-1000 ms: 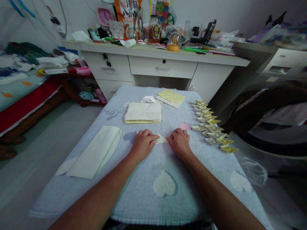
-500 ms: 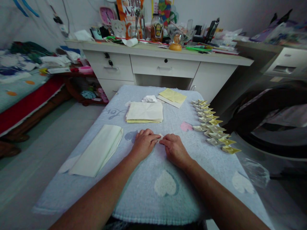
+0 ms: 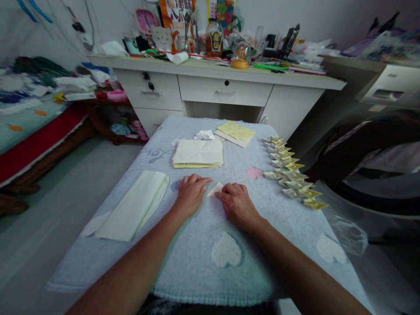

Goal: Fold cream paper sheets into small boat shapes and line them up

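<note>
A small folded piece of white paper (image 3: 214, 189) lies on the blue cloth between my hands. My right hand (image 3: 236, 201) is closed at its right edge, with thumb and index finger on the paper. Just left of the paper rests my left hand (image 3: 192, 192), its thumb apart from the fingers and nothing in it. Beyond the hands sits a stack of creased white and yellow sheets (image 3: 197, 152). Along the right side stand several small folded paper boats (image 3: 292, 177), white and yellow.
A folded pale green cloth or paper (image 3: 131, 208) lies at the left. Farther back are a crumpled white tissue (image 3: 204, 135) and loose yellow and white sheets (image 3: 236, 130). A cluttered white desk (image 3: 226, 94) stands behind the table, with a washing machine (image 3: 390, 94) on the right.
My left hand has let go of the folded paper and moved a little left. More of the paper shows now, while my right hand stays at it.
</note>
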`<act>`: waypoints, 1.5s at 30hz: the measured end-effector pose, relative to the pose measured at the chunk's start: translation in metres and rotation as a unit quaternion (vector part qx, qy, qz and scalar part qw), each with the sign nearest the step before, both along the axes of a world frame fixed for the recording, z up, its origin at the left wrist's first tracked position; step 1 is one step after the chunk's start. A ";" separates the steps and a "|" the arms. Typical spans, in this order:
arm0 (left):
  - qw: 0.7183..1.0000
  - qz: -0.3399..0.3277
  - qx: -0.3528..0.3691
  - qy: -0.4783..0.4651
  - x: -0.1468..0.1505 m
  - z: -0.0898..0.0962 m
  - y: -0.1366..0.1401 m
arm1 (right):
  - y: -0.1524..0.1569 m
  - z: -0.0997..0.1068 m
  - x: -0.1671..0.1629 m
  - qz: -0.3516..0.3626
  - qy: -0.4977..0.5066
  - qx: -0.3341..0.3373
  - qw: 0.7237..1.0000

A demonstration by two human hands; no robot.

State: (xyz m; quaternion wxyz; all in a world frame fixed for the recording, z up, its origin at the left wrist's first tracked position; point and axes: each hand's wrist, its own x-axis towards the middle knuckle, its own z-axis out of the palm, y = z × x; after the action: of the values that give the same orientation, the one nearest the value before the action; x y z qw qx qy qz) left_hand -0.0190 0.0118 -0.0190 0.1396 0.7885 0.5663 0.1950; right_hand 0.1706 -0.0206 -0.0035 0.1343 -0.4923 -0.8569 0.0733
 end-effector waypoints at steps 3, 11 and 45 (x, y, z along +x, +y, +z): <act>1.000 0.015 0.015 0.020 0.002 0.001 -0.001 | -0.001 0.000 -0.001 -0.001 -0.001 0.006 1.000; 0.996 0.015 0.033 0.081 0.006 -0.004 -0.005 | -0.001 0.002 0.000 -0.002 0.003 0.001 1.000; 0.993 -0.115 0.041 -0.008 0.004 -0.007 0.002 | 0.003 0.017 0.040 -0.007 -0.036 -0.015 0.999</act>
State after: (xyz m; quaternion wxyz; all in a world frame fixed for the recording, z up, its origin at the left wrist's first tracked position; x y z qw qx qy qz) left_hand -0.0148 0.0141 -0.0256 0.1336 0.8517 0.4625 0.2073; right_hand 0.2108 -0.0173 0.0138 0.0969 -0.5022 -0.8567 0.0672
